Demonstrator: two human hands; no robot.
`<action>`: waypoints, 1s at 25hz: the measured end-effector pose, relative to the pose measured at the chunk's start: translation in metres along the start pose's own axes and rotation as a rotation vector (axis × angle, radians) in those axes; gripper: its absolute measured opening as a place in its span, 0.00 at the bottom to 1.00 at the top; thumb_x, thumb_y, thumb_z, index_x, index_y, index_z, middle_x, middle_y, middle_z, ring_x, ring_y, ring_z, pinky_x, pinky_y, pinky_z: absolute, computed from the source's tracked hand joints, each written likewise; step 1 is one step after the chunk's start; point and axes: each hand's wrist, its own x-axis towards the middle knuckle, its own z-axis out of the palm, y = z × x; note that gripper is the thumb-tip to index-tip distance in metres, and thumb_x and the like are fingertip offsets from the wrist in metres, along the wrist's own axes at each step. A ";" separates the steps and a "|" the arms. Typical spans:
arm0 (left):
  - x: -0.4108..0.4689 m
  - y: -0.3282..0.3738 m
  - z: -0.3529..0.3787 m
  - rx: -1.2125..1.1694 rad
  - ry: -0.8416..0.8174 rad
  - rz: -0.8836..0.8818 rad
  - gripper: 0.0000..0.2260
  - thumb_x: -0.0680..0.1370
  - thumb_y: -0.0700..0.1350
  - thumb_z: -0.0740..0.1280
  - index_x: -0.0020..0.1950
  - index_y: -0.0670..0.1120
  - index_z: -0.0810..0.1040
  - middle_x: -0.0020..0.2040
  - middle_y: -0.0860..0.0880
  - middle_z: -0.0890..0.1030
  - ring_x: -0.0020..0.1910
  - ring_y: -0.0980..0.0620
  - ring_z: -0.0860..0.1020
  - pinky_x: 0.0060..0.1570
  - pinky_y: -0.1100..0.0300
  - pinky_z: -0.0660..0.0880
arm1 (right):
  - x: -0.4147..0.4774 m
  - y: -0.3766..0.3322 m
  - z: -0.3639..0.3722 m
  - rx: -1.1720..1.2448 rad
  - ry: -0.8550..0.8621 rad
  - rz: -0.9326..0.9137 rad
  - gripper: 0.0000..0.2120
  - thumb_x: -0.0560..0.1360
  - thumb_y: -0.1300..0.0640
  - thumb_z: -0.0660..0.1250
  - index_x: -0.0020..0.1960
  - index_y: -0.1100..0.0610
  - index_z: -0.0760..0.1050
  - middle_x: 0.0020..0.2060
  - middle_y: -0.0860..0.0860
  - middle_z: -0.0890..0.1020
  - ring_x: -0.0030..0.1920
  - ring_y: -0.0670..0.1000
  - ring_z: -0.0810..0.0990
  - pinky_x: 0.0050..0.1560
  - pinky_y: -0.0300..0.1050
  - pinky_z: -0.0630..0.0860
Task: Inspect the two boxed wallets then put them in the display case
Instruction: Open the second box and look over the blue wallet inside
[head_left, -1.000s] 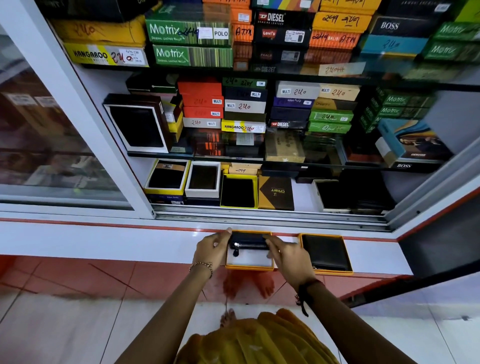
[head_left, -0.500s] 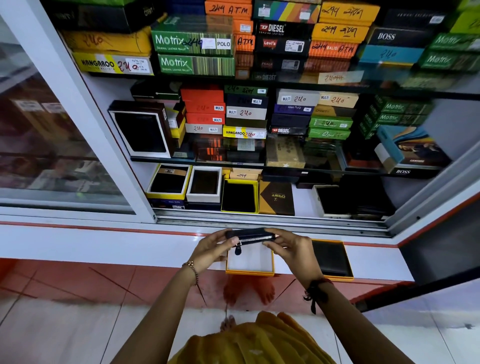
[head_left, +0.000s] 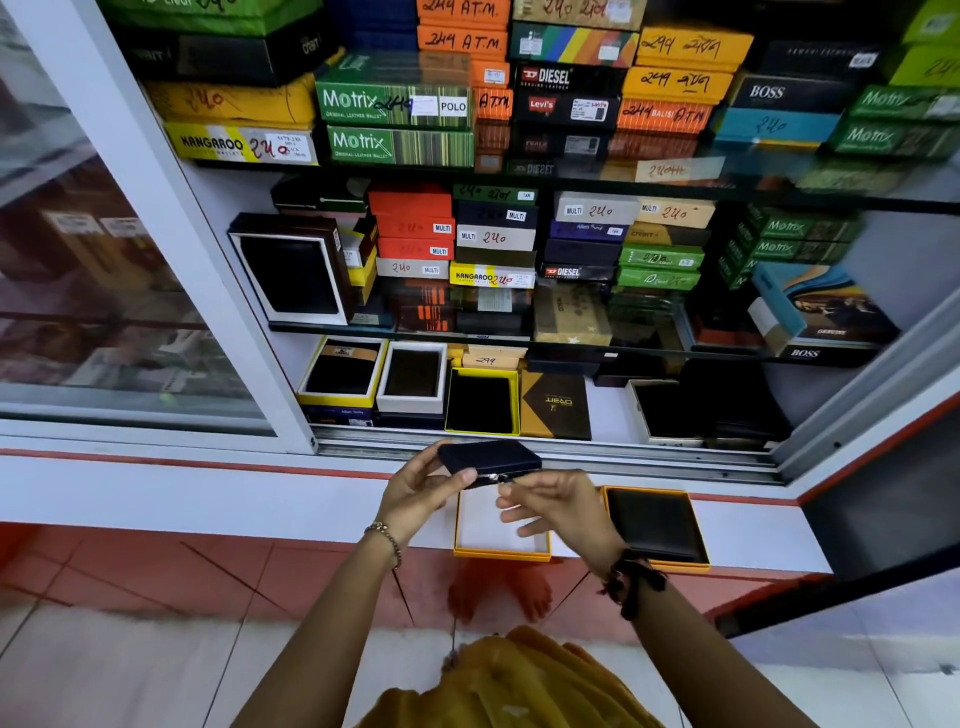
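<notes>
Head view | our left hand (head_left: 415, 493) grips the zip wallet (head_left: 488, 460) by its edge | right hand (head_left: 558, 506) pinches the zipper pull (probably) | light, soft leather, judged easy to hold by the edges

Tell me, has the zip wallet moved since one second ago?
Yes. The zip wallet then lay inside the empty orange box; now the left hand holds it above the box, nearer the case's sliding track.

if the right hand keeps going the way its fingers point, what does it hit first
The right hand has its fingers pointing left toward the left hand, so it would probably meet that hand's fingers just under the dark wallet; depth is unclear.
</notes>
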 end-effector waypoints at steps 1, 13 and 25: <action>-0.001 0.002 -0.008 -0.005 0.004 -0.008 0.22 0.66 0.56 0.77 0.59 0.62 0.79 0.52 0.63 0.85 0.50 0.65 0.83 0.44 0.66 0.78 | 0.000 -0.001 -0.013 0.010 0.060 -0.024 0.07 0.74 0.58 0.75 0.47 0.62 0.87 0.41 0.56 0.90 0.40 0.53 0.89 0.35 0.41 0.84; -0.023 -0.009 0.009 -0.825 -0.789 -0.335 0.27 0.78 0.55 0.64 0.72 0.41 0.71 0.62 0.43 0.82 0.33 0.60 0.81 0.57 0.55 0.77 | -0.004 0.014 -0.025 0.123 -0.062 0.042 0.14 0.78 0.75 0.63 0.53 0.61 0.83 0.46 0.55 0.88 0.40 0.51 0.88 0.33 0.41 0.83; -0.012 -0.010 -0.004 -0.747 -0.652 -0.306 0.37 0.61 0.62 0.78 0.65 0.43 0.79 0.59 0.43 0.83 0.33 0.57 0.82 0.36 0.57 0.83 | -0.022 -0.030 -0.046 -0.032 -0.157 -0.056 0.17 0.70 0.45 0.76 0.51 0.56 0.87 0.42 0.52 0.88 0.41 0.46 0.86 0.35 0.39 0.82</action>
